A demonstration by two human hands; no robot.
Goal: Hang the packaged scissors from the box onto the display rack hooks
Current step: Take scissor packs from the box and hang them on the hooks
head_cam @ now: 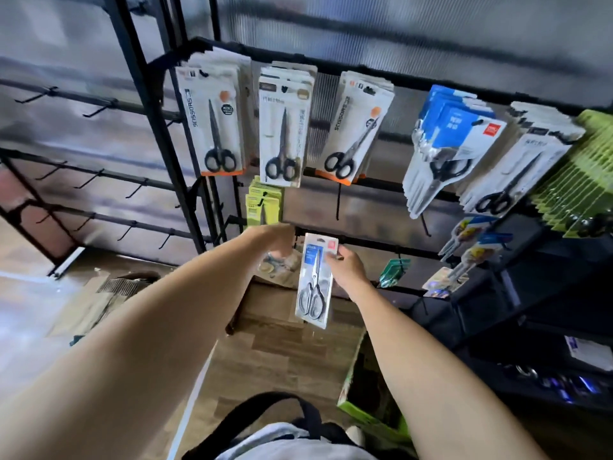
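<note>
The right hand [348, 270] pinches the upper right edge of a packaged pair of scissors [314, 280], thumb on the front of the blister card near its blue label, fingers curled behind it. The pack hangs upright, handles down, with its top just below a black bar of the display rack [365, 242]. Just to the left of this pack, the left hand [275, 242] reaches toward the same bar with its fingers curled; a clear blister pack [275, 265] lies just beneath its fingers, but motion blur hides whether it grips that pack or a hook, so I cannot tell its state.

Above both hands, full hooks carry rows of carded scissors [219, 127], some with orange trim, some with blue cards [461, 127] up to the right. Small green packs [263, 204] hang just above the left hand. Below the right forearm, near the person's body, stands an open green box [371, 406] on the wood floor. To the far left of the left arm, bare hooks [93, 111] stick out from a neighbouring rack section.
</note>
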